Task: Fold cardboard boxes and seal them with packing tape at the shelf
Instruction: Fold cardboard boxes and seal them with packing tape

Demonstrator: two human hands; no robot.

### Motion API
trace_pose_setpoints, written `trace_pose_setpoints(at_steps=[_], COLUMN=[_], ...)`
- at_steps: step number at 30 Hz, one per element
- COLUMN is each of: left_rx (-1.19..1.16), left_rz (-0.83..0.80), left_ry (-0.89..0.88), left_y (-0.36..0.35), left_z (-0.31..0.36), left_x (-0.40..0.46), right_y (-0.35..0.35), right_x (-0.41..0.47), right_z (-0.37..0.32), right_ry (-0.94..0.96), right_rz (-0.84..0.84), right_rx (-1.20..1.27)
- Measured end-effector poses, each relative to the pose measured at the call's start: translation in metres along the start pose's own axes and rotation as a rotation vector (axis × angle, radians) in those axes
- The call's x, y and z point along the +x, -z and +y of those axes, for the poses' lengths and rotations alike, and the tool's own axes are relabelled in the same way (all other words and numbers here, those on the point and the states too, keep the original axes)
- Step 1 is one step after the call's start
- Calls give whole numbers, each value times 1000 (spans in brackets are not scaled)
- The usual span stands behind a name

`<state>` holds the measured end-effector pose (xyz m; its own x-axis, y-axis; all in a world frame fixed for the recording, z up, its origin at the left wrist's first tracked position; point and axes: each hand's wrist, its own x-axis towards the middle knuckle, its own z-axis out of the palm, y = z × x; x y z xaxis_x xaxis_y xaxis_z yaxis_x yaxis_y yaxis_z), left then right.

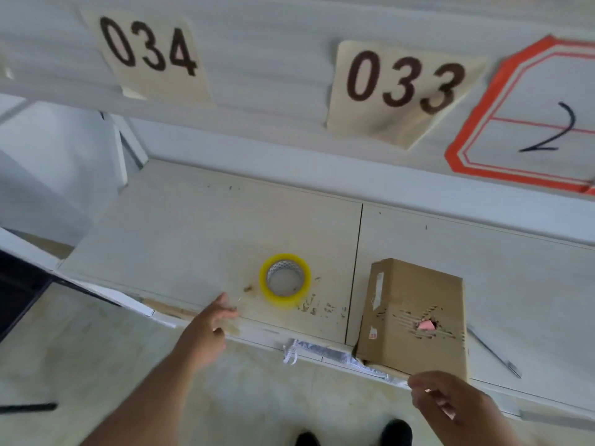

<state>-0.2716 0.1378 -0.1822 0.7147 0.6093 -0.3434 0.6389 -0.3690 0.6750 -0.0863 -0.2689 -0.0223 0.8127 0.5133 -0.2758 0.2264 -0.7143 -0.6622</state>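
A small brown cardboard box [415, 313] lies closed on the white shelf [199, 226], at its front edge, with a torn hole showing pink inside. A yellow roll of packing tape [286, 280] lies flat on the shelf to the left of the box. My left hand [209, 326] reaches over the shelf's front edge, fingers loosely extended, a little short of the tape and holding nothing. My right hand [450, 400] hovers just below the box's near corner, fingers loosely curled, holding nothing.
Paper labels 034 [148, 49] and 033 [402, 85] and a red-bordered label marked 2 [531, 123] hang on the shelf above. A thin pen-like stick [495, 352] lies right of the box. Crumpled plastic [325, 352] hangs at the shelf edge. My shoes stand on the tiled floor below.
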Motion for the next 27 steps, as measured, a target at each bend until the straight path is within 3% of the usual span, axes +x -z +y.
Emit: trace_pose_setpoints(at_steps=[4,6,8,10,12,13,15,17,20,23,25,27], left_rx=[250,338,349,265,316,410,660,890,1040,741,248,-269], left_rz=[-179,-174,-25,271,375,337,107,-29,14,130,153,57], left_ry=[-27,6,49,20,-200,-342,-503,-421,-302,-237,-141,-39], left_y=[11,28,43,43,22,7,-22,-35,-36,-24,-8,3], left_z=[-5,-4,3,20,49,67,96,117,131,155,187,221], left_x=[-13,-15,-14,-4,6,14,28,38,42,25,-4,-47], right_y=[0,0,2,4,6,7,8,11,21,32,37,39], right_x=[5,5,4,5,5,4,5,4,-2,-9,-12,-13], right_z=[-6,-8,-6,-4,-6,-7,-9,-8,-5,-3,-8,-22], right_ry=[-7,-13,-22,-44,-56,-55,-58,-75,-75,-109,-117,-92], right_rz=[-26,-48,-66,-66,-61,-61,-92,-101,-66,-41,-10,-28], right_rx=[12,21,29,26,24,27,25,21,29,89,140,209])
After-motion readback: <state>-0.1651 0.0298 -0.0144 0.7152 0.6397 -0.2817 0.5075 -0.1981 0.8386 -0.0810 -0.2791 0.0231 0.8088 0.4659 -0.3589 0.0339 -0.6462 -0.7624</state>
